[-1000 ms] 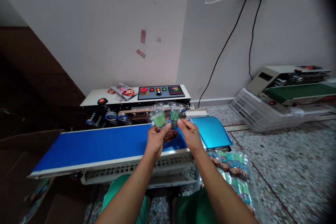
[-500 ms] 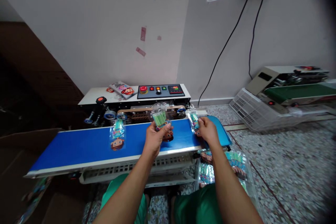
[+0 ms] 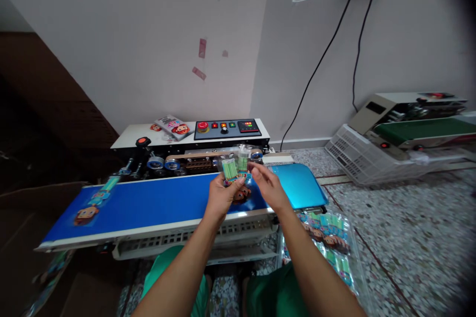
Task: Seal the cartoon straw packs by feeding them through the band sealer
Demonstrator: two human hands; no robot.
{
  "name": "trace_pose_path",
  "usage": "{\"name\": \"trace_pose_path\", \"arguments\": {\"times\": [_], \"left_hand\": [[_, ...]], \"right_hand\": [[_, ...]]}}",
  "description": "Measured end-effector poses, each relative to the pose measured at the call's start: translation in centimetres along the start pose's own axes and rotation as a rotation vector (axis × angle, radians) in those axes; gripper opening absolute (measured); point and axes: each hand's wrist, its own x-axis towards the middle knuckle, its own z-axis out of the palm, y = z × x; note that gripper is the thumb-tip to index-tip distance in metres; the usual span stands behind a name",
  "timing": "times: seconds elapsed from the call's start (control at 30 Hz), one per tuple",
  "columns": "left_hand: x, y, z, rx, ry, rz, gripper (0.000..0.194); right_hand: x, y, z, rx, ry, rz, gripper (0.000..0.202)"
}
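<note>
Over the blue conveyor belt (image 3: pixel 163 203) of a band sealing machine, my left hand (image 3: pixel 219 198) is closed on clear packets (image 3: pixel 229 168) holding light green sticks, with a cartoon face at the lower end. Another such packet (image 3: pixel 243 161) stands just to the right, its top close to the sealing band. My right hand (image 3: pixel 271 188) is beside that packet's right edge, fingers stretched and apart; whether they touch it I cannot tell. Far along the belt at left lies a single packet (image 3: pixel 98 198), tilted.
The machine's control panel (image 3: pixel 228 130) has a red knob and a lit display. Printed packets (image 3: pixel 173 126) lie on its top. A clear tray (image 3: pixel 353 257) of packets sits at lower right. Cardboard boxes (image 3: pixel 33 198) stand at left; a second sealer (image 3: pixel 412 119) rests over a white basket (image 3: pixel 349 153).
My right hand has moved left, bringing its packet from the belt's right end beside my left hand, and its fingers have spread. The packet on the belt has travelled left and turned.
</note>
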Motion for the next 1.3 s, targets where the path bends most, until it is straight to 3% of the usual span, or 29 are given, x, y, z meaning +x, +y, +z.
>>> {"name": "trace_pose_path", "arguments": {"times": [0.07,0.13,0.3,0.43,0.53,0.77,0.87,0.97,1.07,1.23,1.3], "left_hand": [[-0.1,-0.1,0.0,0.024,-0.028,-0.032,0.039],[0.0,-0.2,0.0,0.021,-0.026,-0.042,0.041],[0.1,0.1,-0.2,0.014,0.034,-0.039,0.048],[0.0,0.2,-0.1,0.020,-0.007,-0.065,0.047],[-0.2,0.3,0.1,0.031,-0.019,-0.091,0.046],[-0.2,0.3,0.0,0.063,-0.014,-0.119,0.044],[-0.2,0.1,-0.1,0.083,-0.018,-0.112,0.044],[-0.1,-0.1,-0.2,0.094,-0.035,-0.110,0.046],[-0.2,-0.2,-0.2,0.075,-0.051,-0.092,0.047],[-0.3,0.1,0.3,0.102,-0.050,-0.062,0.052],[-0.4,0.2,0.5,0.112,-0.049,-0.016,0.055]], "right_hand": [[-0.3,-0.4,0.8,0.113,-0.003,-0.011,0.034],[-0.2,-0.3,0.7,0.162,0.085,-0.014,0.030],[0.6,1.4,-3.7,0.184,0.295,0.079,0.037],[0.9,3.5,-7.2,-0.082,0.311,0.286,0.044],[1.3,4.9,-7.8,-0.316,0.288,0.334,0.039],[3.0,5.6,-5.9,-0.711,0.173,0.266,0.030],[3.2,5.3,-4.9,-0.768,0.090,0.224,0.029],[2.9,4.6,-4.2,-0.762,0.104,0.195,0.033],[2.0,3.1,-3.6,-0.558,0.161,0.120,0.042],[-0.4,-0.2,-0.9,0.028,-0.144,0.042,0.034],[-1.0,-0.9,0.2,0.118,-0.151,0.010,0.027]]}}
